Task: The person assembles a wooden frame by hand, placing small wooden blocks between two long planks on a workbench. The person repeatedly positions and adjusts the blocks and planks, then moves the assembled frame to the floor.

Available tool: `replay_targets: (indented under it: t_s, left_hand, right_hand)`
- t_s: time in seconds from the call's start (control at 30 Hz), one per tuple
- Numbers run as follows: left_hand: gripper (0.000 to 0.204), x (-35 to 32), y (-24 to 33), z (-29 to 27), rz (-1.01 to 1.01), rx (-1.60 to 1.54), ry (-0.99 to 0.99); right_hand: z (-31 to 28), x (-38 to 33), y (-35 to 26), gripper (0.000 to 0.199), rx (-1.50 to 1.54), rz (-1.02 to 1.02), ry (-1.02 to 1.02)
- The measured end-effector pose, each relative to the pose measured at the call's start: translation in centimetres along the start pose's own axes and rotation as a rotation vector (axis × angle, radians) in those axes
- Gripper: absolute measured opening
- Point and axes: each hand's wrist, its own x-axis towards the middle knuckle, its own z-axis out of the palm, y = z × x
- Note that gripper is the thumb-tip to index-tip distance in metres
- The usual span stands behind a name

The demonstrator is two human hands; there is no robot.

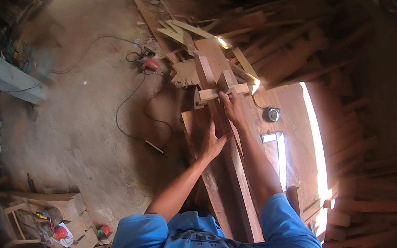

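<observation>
Long wooden beam: lies lengthwise in front of you, running from near your shirt to beyond your hands, along the left side of the table. Pale crosspiece: set across the line of the beam at your right fingertips, with a short block just beyond them.

Your left hand lies over the beam, thumb spread away from the fingers; you cannot tell from this view whether it closes underneath. Your right hand is farther forward, curled, fingertips at the crosspiece and block; pinch or mere contact, cannot tell.

Handling, judged: beam stiff and fairly heavy for its length, likely to swing at the far end if held at one point. Take it with hands well apart, fingers round both long edges. Sawn faces should grip well, though splinters are possible. Crosspiece and block look light and rigid; hold the crosspiece by its free ends, the block by its sides.

Tape measure rests on the table, right of your right hand.
</observation>
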Motion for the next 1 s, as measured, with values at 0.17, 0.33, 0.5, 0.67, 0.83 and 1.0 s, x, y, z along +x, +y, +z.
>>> replay_targets:
  t_s: [0.17,0.33,0.5,0.67,0.83,1.0]
  left_hand:
    - [0.109,5.0,1.7,-1.9,-0.175,0.068,-0.073]
    - [0.110,5.4,0.6,-1.8,-0.056,0.119,-0.089]
    - [0.110,5.4,1.1,-2.0,0.060,-0.098,-0.105]
    - [0.111,5.7,1.4,-2.4,-0.224,0.076,-0.185]
    - [0.118,5.4,0.4,-2.2,-0.114,0.119,-0.179]
    - [0.114,5.7,0.5,-2.3,-0.071,0.045,-0.181]
  right_hand:
    - [1.8,2.6,-1.5,0.039,-0.097,-0.002,0.013]
    - [3.0,5.1,-1.9,0.046,0.038,0.106,0.032]
    - [3.9,10.2,-3.2,0.050,-0.091,0.115,-0.059]
    - [3.8,8.0,-3.4,0.052,0.064,0.001,0.019]
    - [4.8,11.7,-2.2,0.054,0.055,-0.016,-0.039]
    - [4.5,12.0,-2.1,0.054,-0.026,0.091,-0.023]
